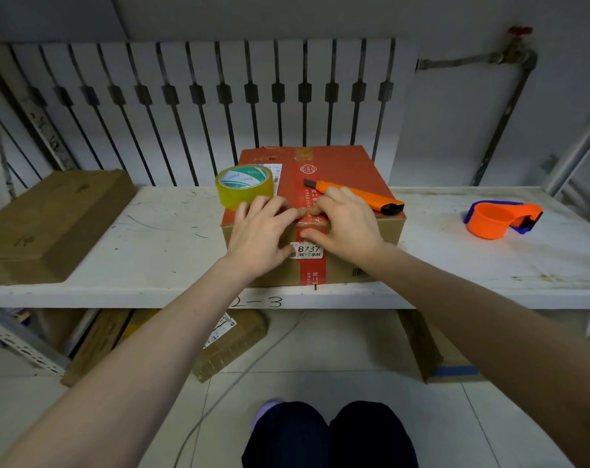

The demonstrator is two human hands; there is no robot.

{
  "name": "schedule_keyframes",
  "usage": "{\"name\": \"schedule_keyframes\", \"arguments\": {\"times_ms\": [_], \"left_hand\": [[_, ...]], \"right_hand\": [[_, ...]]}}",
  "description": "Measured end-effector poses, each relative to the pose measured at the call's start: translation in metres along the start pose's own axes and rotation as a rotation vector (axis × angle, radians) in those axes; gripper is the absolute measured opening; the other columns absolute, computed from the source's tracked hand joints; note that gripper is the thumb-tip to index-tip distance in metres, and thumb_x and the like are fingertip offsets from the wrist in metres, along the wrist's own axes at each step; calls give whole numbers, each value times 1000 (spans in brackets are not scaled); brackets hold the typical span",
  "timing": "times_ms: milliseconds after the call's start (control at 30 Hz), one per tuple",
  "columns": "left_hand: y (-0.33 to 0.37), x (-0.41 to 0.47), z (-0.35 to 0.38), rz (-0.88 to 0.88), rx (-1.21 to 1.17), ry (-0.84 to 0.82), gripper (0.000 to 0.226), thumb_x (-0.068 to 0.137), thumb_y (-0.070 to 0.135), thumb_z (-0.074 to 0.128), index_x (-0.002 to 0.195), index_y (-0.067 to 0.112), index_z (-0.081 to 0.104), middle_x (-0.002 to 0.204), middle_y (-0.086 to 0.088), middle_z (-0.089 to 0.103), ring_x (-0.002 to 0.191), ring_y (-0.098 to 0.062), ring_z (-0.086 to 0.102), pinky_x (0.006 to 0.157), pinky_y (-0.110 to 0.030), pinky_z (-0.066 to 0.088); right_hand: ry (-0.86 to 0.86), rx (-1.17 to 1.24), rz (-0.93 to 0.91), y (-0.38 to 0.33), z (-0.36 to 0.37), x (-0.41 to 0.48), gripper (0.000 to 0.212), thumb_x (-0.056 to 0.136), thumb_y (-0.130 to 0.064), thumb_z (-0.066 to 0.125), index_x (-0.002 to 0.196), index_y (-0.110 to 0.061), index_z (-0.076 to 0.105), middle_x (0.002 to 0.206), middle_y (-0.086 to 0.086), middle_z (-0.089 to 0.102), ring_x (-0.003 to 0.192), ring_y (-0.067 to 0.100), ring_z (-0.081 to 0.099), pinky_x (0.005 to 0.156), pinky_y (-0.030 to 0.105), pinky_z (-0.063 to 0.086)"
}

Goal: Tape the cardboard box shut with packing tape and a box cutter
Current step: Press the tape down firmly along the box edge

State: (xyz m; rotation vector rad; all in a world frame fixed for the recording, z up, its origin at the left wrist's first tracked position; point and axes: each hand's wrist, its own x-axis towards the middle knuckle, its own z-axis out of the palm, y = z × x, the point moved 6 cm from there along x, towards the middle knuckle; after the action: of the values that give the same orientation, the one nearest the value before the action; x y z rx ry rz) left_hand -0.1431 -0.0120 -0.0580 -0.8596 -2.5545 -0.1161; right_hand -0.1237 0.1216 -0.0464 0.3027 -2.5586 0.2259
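White slatted panelling backs a scuffed white shelf (158,231), and everything for the job sits on it. At far left lies a flat brown box (50,221), well apart from the work. The cardboard box (364,261) stands mid-shelf, its top red-printed, with a red strip running over the front edge.

A roll of packing tape (244,185) rests on the box's top left corner, close to the edge. The left hand (258,238) lies flat, fingers spread, pressing where the top meets the front face; the right hand (346,224) presses beside it, thumb apart from the fingers, gripping nothing. Behind the right hand the orange box cutter (354,196) lies on the lid; whether any blade is out cannot be told.

Risks, as I judge them: a sideways push could nudge the roll off the corner, or the right hand could brush the cutter. Uneven pressure may leave the tape wrinkled or lifting at the edge.

An orange-and-blue tape dispenser (503,217) sits far right.

Readable: "8737" on a white label on the front, Chinese characters beneath too small to read, and "2-3" handwritten on the shelf edge.
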Motion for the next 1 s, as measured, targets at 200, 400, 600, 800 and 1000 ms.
{"name": "schedule_keyframes", "arguments": {"times_ms": [200, 400, 600, 800, 1000], "left_hand": [[2, 4, -3, -4, -19, -44, 60, 74, 44, 67, 129, 30, 48, 128, 4, 49, 125, -22, 36, 99, -41, 30], [6, 10, -9, -44, -56, -17, 47, 76, 51, 62, 117, 29, 57, 113, 3, 54, 116, -22, 40, 96, -40, 32], [15, 11, -9, -83, -31, 24, 42, 76, 47, 64, 112, 26, 56, 114, 0, 54, 114, -23, 42, 96, -40, 34], [16, 11, -10, -67, -16, 33, 42, 74, 50, 63, 108, 26, 58, 112, 1, 56, 112, -23, 44, 93, -40, 36], [14, 15, -13, -44, -30, -2, 43, 76, 46, 67, 113, 26, 60, 108, 3, 57, 110, -21, 44, 95, -37, 34]], "right_hand": [[-29, -137, -83, -3, 2, -6, 48, 69, -46, 74, 99, -12, 59, 99, 5, 58, 91, 24, 52, 75, 37, 44], [-123, -103, -135, -5, -8, 0, 34, 76, -39, 70, 102, -16, 65, 99, 1, 60, 96, 22, 55, 82, 35, 39], [-229, -133, -173, -2, -12, 1, 42, 79, -38, 67, 116, -21, 58, 114, -1, 56, 108, 19, 51, 89, 34, 40], [-133, -144, -116, -6, -5, -3, 41, 70, -33, 76, 102, -11, 64, 99, 5, 61, 93, 25, 57, 77, 34, 43], [-183, -64, -139, -1, -15, -3, 37, 84, -30, 63, 120, -22, 62, 107, 0, 61, 100, 20, 56, 83, 33, 45]]}}
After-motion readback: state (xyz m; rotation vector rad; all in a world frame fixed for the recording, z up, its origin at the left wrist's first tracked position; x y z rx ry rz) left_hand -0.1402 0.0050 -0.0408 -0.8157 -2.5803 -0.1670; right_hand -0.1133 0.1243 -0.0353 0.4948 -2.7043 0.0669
